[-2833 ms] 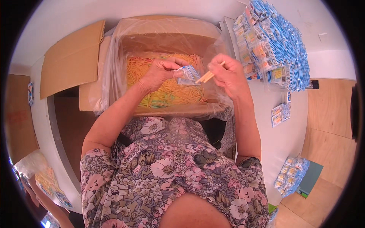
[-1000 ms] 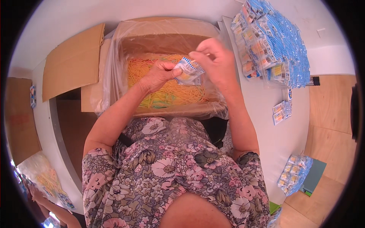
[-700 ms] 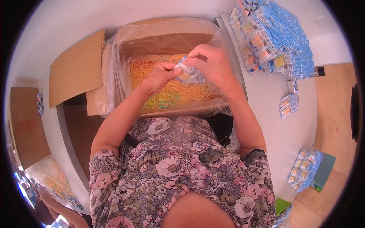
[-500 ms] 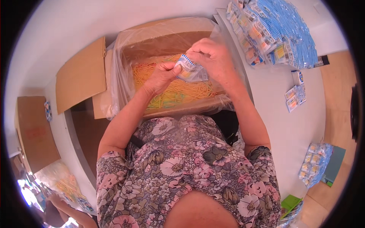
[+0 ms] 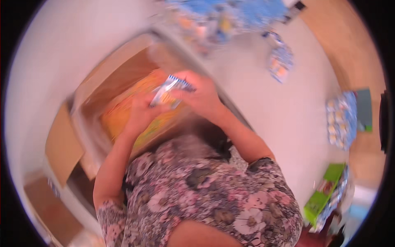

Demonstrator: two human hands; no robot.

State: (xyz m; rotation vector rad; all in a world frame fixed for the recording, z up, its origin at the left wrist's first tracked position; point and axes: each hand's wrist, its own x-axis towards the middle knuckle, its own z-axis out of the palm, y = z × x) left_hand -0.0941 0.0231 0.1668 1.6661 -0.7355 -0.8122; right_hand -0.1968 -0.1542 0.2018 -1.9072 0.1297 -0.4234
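Sitting above the open carton [image 5: 113, 68], a small packet [image 5: 170, 91] with a blue-striped edge is held between both hands. Its lower left side is pinched by the left hand [image 5: 144, 109], whose fingers are closed on it; its right side is gripped by the right hand [image 5: 201, 92], with the fingers bent around it. Whether anything else is held in the right palm cannot be told through the blur. Inside the carton, orange and yellow sticks [image 5: 123, 113] are partly hidden by the hands and the packet. On the carton's left, a cardboard flap [image 5: 63, 144] is spread outward. On its right, a pale table [image 5: 267, 111] is stretched out. Beyond the carton's far right corner, a large blue pile [image 5: 251, 12] of packets is heaped, smeared by blur and cut off at the top of the view. A few loose packets [image 5: 282, 61] are laid farther right of the carton; well apart on that side, a blue-wrapped bundle [image 5: 341, 121] and a green box [image 5: 325, 193] are placed near the table's edge.
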